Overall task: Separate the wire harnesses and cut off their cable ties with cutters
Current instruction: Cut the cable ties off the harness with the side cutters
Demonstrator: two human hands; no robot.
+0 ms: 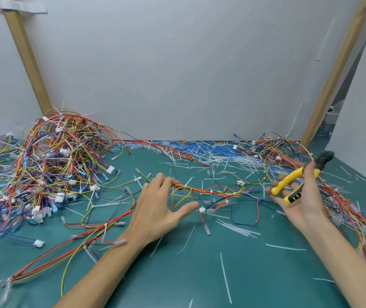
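1. Mat, green, 6 o'clock. Clipped tie ends lie loose on it.
2. Left hand, centre. Fingertips press on the harness and the thumb is spread wide, so nothing is pinched. Hazard: the bundle may slide when the cut comes.
3. Harness, a red-and-yellow bundle running from those fingertips toward 3 o'clock. A white cable tie sits tight on the wires. Hazard: a blade could nick insulation rather than the tie.
4. Right hand, 3 o'clock, palm up. It holds the cutters loosely, handles apart; the head is blurred. Hazard: the tool may twist or drop.
5. Pile of harnesses, 9 to 10 o'clock. Strands trail toward the centre. Hazard: a pull could drag the tangle along.
6. Cut ties, 12 o'clock, heaped.
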